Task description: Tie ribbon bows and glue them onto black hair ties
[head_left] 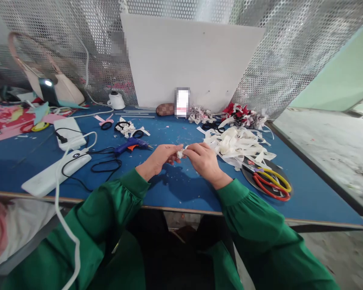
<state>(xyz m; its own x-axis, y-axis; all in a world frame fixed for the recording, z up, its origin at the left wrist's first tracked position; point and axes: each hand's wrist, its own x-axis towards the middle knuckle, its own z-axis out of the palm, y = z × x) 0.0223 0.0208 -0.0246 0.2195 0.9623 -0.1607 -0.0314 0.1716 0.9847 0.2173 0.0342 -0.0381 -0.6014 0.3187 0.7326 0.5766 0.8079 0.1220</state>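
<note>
Over the middle of the blue table, my left hand (161, 158) and my right hand (203, 160) meet at a small piece of white ribbon (180, 153). Fingers of both hands pinch it from either side, and much of it is hidden by them. Just right of my right hand lies a loose heap of white ribbon strips (234, 143). A blue hot glue gun (128, 146) with an orange trigger rests left of my left hand, its nozzle pointing towards that hand.
Scissors with red and yellow handles (274, 183) lie on a dark round plate at right. White power strips (56, 173) and cords occupy the left. Behind stand a phone (182, 102), a white board (193, 60) and red-and-white ribbon bundles (237, 112). A handbag (65, 88) sits back left.
</note>
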